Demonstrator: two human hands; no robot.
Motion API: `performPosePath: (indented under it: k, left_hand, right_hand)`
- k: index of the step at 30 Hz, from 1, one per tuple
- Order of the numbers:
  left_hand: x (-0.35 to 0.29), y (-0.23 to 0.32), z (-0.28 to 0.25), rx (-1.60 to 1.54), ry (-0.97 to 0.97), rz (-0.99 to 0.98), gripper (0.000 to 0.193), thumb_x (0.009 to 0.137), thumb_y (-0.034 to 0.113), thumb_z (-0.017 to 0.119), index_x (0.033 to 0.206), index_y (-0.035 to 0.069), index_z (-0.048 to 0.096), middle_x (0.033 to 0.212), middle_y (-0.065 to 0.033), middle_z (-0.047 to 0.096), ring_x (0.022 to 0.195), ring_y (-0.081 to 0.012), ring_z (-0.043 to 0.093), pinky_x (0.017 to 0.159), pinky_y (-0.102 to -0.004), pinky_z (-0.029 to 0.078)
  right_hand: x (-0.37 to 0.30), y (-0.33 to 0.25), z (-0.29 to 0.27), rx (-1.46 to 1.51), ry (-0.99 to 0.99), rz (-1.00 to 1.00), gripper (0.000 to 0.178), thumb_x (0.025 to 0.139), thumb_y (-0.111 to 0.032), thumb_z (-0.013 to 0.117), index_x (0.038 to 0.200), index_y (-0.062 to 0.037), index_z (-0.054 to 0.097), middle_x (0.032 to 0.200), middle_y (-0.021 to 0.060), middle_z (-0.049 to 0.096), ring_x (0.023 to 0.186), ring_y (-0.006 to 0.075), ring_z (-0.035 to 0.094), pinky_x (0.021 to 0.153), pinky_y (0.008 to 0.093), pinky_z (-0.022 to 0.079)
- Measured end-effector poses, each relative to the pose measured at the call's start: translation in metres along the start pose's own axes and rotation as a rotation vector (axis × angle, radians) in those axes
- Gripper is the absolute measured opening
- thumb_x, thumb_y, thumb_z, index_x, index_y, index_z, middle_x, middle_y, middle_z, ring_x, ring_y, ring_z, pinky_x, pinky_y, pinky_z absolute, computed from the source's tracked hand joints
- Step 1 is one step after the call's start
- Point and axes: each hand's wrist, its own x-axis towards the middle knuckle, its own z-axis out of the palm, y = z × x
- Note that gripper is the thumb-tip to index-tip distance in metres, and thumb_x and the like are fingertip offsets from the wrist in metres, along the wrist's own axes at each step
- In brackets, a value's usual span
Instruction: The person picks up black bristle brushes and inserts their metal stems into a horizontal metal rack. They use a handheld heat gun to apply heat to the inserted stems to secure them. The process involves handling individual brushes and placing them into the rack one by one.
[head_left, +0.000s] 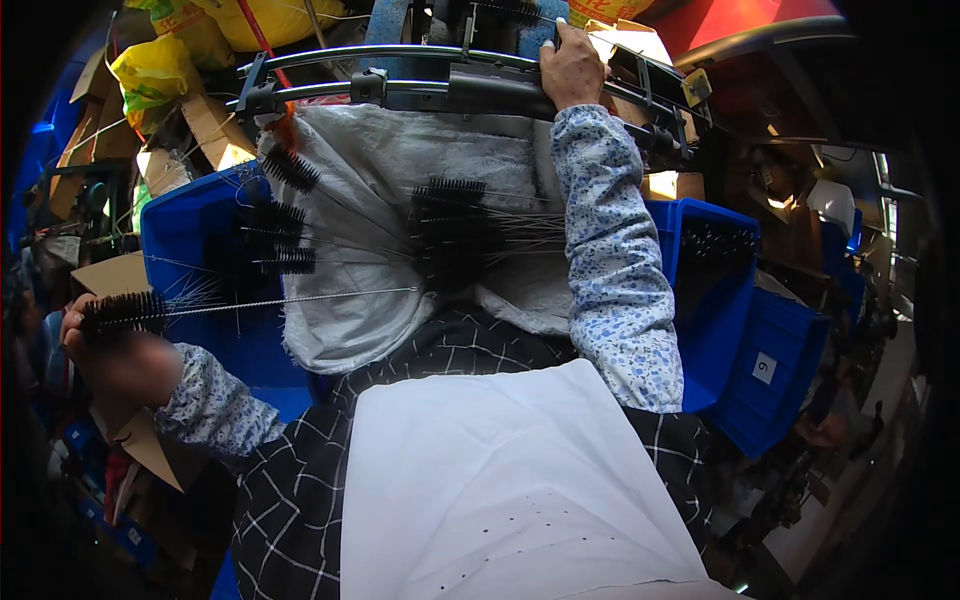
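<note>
My left hand (78,325) is closed around the black bristle end of a twisted-wire brush (125,312), out at the far left. Its bare wire stem reaches right, over a blue bin and a white woven sack (370,170). Part of that hand is blurred. At the top, my right hand (573,68) is bent over the end of a machine's metal rails (420,88), close to another black brush (505,8); what its fingertips grip is hidden. A bundle of black wire brushes (450,230) lies on the sack over my lap, stems pointing right.
More brushes (280,230) lie at the left blue bin (185,215). Blue bins (770,370) stand on the right, one with dark bristles inside. Cardboard (215,135) and yellow bags (155,80) crowd the upper left. A white cloth (500,470) covers my front.
</note>
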Motion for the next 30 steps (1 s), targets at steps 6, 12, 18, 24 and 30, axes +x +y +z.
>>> performPosePath:
  k: [6,12,18,24,30]
  left_hand:
    - [-0.005,0.0,0.013,0.149,0.076,0.072,0.022,0.088,0.023,0.038,0.093,0.004,0.047,0.093,-0.0078,0.047,0.087,-0.0169,0.048,0.081,-0.0311,0.039]
    - [-0.011,0.007,0.037,0.4,0.099,0.131,0.025,0.089,0.024,0.035,0.092,0.002,0.048,0.092,-0.0085,0.049,0.087,-0.0183,0.049,0.08,-0.0331,0.042]
    - [-0.012,-0.008,0.034,0.379,0.106,0.092,0.025,0.09,0.023,0.032,0.094,0.002,0.045,0.094,-0.0089,0.05,0.088,-0.0185,0.051,0.08,-0.0333,0.044]
    - [-0.012,-0.027,0.02,0.699,-0.005,0.261,0.029,0.09,0.023,0.03,0.099,-0.001,0.044,0.098,-0.0104,0.05,0.092,-0.0194,0.051,0.085,-0.0334,0.043]
    - [0.0,-0.033,0.008,-0.038,-0.049,-0.008,0.025,0.089,0.015,0.037,0.102,-0.004,0.046,0.099,-0.0122,0.052,0.094,-0.02,0.051,0.087,-0.032,0.042]
  right_hand:
    - [0.002,-0.018,-0.001,-0.017,-0.025,0.01,0.037,0.075,-0.019,0.052,0.109,-0.0046,0.053,0.105,0.0129,0.054,0.096,0.0283,0.053,0.083,0.0422,0.039]
    - [0.001,-0.051,0.003,-0.061,-0.089,0.025,0.035,0.076,-0.02,0.052,0.109,-0.0074,0.053,0.105,0.0093,0.055,0.093,0.0262,0.054,0.077,0.0486,0.038]
    - [0.003,-0.067,-0.002,-0.085,-0.087,0.065,0.032,0.076,-0.016,0.047,0.106,-0.006,0.052,0.092,0.0084,0.056,0.083,0.0248,0.056,0.07,0.045,0.04]
    - [-0.004,-0.022,-0.003,-0.061,0.01,0.021,0.035,0.074,-0.019,0.055,0.106,-0.0056,0.053,0.093,0.0115,0.056,0.086,0.0273,0.055,0.075,0.0451,0.039]
    - [0.011,0.046,-0.02,-0.1,-0.186,-0.002,0.038,0.077,-0.032,0.053,0.11,-0.0137,0.054,0.103,0.0109,0.056,0.096,0.0281,0.053,0.081,0.0424,0.04]
